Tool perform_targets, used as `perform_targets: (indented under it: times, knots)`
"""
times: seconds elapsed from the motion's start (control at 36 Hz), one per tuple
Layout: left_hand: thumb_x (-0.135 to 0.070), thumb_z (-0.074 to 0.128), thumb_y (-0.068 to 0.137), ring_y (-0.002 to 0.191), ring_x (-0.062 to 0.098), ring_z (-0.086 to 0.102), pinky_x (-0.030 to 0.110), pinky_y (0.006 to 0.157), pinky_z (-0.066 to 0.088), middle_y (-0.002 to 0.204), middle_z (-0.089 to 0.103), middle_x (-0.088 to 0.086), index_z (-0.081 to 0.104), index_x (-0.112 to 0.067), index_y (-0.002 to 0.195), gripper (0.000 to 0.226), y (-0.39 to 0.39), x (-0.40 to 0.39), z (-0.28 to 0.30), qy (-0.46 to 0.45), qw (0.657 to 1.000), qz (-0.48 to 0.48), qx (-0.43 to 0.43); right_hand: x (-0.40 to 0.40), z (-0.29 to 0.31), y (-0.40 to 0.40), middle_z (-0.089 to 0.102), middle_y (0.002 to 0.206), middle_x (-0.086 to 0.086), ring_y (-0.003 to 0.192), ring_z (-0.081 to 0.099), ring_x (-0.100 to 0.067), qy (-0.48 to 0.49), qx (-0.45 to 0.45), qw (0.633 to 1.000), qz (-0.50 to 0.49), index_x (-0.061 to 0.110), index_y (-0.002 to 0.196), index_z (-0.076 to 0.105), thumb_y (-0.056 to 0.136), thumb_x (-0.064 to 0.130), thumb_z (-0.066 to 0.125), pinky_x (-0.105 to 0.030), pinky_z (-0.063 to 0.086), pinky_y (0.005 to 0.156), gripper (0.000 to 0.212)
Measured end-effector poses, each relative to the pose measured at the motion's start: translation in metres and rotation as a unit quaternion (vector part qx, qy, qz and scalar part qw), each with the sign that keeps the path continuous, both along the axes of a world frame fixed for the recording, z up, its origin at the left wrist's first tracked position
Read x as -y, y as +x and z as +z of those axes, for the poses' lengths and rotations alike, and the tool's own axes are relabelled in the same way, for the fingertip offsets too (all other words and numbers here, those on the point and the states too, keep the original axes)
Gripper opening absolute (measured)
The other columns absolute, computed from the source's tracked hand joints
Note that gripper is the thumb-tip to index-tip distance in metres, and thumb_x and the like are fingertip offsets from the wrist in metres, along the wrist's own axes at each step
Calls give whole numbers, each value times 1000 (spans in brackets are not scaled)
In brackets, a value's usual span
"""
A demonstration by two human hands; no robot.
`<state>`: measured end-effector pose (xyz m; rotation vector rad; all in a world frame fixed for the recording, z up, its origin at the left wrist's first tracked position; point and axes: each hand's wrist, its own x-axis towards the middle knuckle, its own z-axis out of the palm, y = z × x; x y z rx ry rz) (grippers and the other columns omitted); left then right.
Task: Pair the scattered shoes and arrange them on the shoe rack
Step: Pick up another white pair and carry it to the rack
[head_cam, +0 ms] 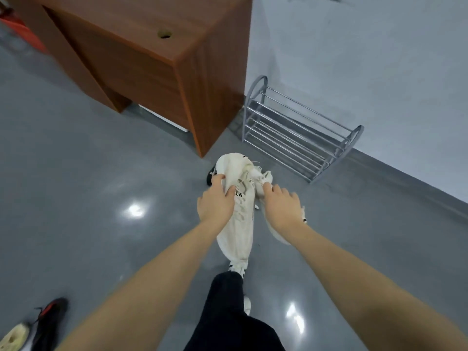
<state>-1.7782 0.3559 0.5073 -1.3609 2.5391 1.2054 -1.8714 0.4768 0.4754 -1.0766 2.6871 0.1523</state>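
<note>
Carrying two white fabric sneakers [236,211], left hand [215,201] and right hand [281,206] each with fingers curled round one, risks dropping them short of the empty chrome wire shoe rack [298,138] at one o'clock.

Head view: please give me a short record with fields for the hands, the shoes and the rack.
left hand: grips one white shoe
right hand: grips second white shoe
shoe rack: metal, against the wall, no shoes on it
black and red shoe: on floor, lower left
yellowish shoe: on floor beside it
wooden desk: left of rack
</note>
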Motion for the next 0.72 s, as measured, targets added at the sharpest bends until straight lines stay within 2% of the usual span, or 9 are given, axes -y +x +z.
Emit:
perform_targets:
  times: [0.11,0.22,0.28,0.36,0.44,0.5,0.61,0.72]
  knots:
    - [-32,47,97,106,30,57,40,92,42,111,64,4,44,-19,129,35,-49,0,-15,-14,999,-28,8,-3,-10,-41,56,106,-5,93,55,-26,2,9,1000,-4,11,111,41,88,1,40,-31,29,69,25]
    - [-32,46,97,100,31,59,39,86,42,103,65,7,44,-18,128,34,-100,3,-34,-38,997,-65,13,-2,-27,-85,57,102,-5,88,55,-27,-1,20,1000,-23,11,110,41,91,5,39,-32,28,68,20]
    - [-32,45,98,95,30,59,38,83,42,99,66,7,44,-17,128,33,-122,4,-45,-47,995,-82,18,-3,-36,-104,53,92,-3,76,47,-25,6,19,999,-28,11,108,41,91,5,39,-31,27,66,18]
    - [-33,45,98,88,31,62,38,79,45,91,66,7,43,-17,128,34,-154,6,-69,-47,993,-106,21,-6,-55,-133,42,83,-1,71,39,-23,27,28,998,-40,10,108,41,90,4,38,-31,26,65,20]
    - [-33,45,98,80,30,60,38,74,46,80,60,5,43,-17,127,34,-178,6,-91,-39,992,-118,27,-10,-78,-158,55,91,-3,75,48,-26,34,47,997,-51,10,108,41,92,8,38,-31,27,66,17]
    - [-32,45,98,81,29,60,38,76,45,79,58,4,44,-17,127,33,-193,5,-108,-38,990,-128,36,-14,-96,-174,60,101,-5,86,58,-27,38,65,995,-60,10,110,41,94,10,38,-31,29,66,16]
    - [-32,46,97,89,31,61,43,87,45,90,66,9,43,-18,129,34,-219,-1,-145,-26,989,-137,54,-27,-132,-204,58,109,-5,97,60,-28,42,98,992,-73,9,115,39,97,17,38,-31,32,69,20]
    - [-32,45,98,94,31,62,43,90,44,95,68,9,43,-20,130,34,-247,-15,-201,-14,988,-137,70,-44,-188,-234,60,108,-6,96,60,-27,63,104,990,-68,9,116,38,96,17,38,-31,31,68,21]
